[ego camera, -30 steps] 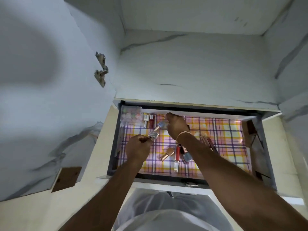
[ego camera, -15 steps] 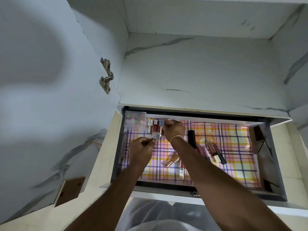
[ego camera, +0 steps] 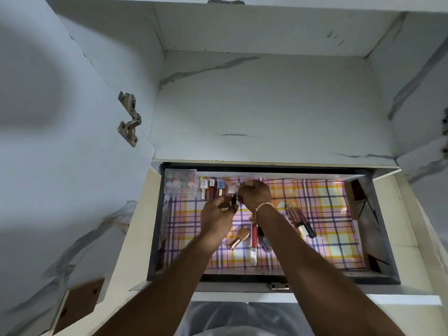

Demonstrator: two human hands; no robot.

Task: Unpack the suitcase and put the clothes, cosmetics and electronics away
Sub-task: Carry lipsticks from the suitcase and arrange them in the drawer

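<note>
An open drawer (ego camera: 154,229) lined with pink and yellow plaid paper (ego camera: 327,214) holds cosmetics. Along its back left edge stand a clear plastic box (ego camera: 180,182), a white-capped bottle (ego camera: 203,187), a red bottle (ego camera: 212,189) and a blue bottle (ego camera: 220,186). Just right of these is a small pale bottle (ego camera: 232,189) with a black cap. My right hand (ego camera: 254,194) pinches its body. My left hand (ego camera: 217,215) pinches its black cap from below.
A rose-gold capped bottle (ego camera: 238,237), a red lip gloss tube (ego camera: 253,241) and a dark item (ego camera: 266,242) lie mid-drawer under my arms. Several lip glosses (ego camera: 300,221) lie further right. A cupboard shelf (ego camera: 266,117) sits above, with a door hinge (ego camera: 129,120) at left.
The blue bottle left my right hand and now stands in the back row. My left hand brought the pale bottle up beside it, and my right hand has taken hold of it too.
</note>
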